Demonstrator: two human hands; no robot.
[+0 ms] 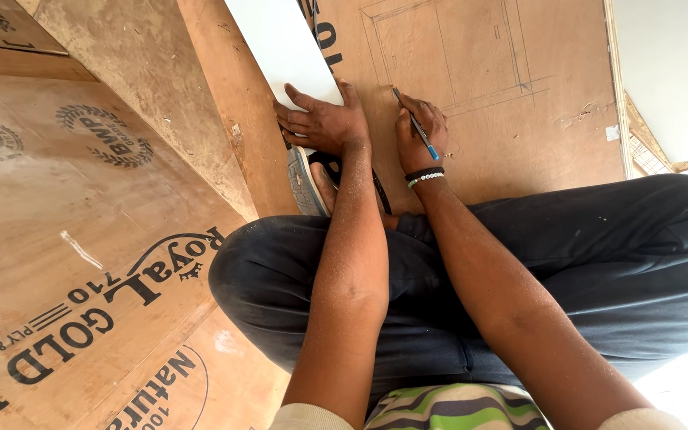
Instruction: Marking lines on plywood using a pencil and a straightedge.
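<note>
1. Head view: the left hand [322, 121] lies flat, fingers spread, pressing the near end of a white strip [284, 48]. The strip is long, smooth, plain and straight-edged, and runs from under the hand to the far edge of the picture.
2. The right hand [420, 127], just right of the left, is closed around a blue pencil [416, 123], slim with a lighter blue near end. Its tip rests on the plywood sheet [471, 119] close beside the strip's right edge.
3. The sheet is reddish-brown, with thin pencilled rectangles drawn further right and far.
4. A beaded bracelet [425, 175] circles the right wrist; dark trousers [599, 255] fill the near right.
</note>
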